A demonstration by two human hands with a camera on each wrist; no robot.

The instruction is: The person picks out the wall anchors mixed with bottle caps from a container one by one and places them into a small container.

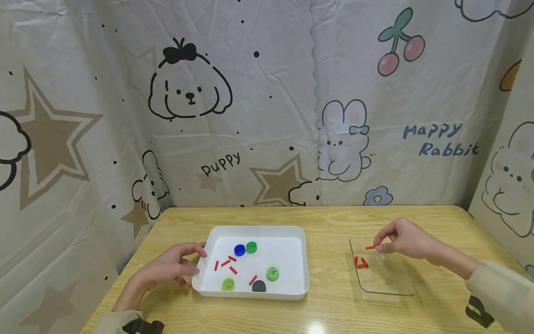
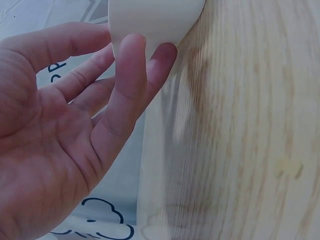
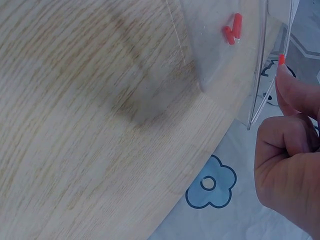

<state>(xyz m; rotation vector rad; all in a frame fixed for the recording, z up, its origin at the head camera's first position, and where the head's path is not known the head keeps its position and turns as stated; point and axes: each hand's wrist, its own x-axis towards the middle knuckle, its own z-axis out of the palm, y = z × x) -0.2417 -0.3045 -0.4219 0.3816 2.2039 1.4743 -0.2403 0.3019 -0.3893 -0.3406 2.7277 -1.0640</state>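
My left hand [image 1: 173,264] rests its loosely bent fingers against the left side of a white tray [image 1: 306,260]; the left wrist view has fingertips on the tray's outer wall [image 2: 155,20]. Between thumb and forefinger of my right hand [image 1: 406,239] is a small red stick [image 1: 370,247], pinched by one end above a clear plastic box [image 1: 388,294]. Several more red sticks [image 1: 362,263] lie at the left of that box. Inside the tray are scattered red sticks [image 1: 225,263], a blue bottle cap [image 1: 239,250], green caps [image 1: 272,273] and a dark grey rounded piece [image 1: 259,286].
Both containers stand on a light wood-grain table [image 1: 329,222], the tray on the left and the clear box on the right. A printed cloth [image 1: 275,93] hangs behind the table and along its sides.
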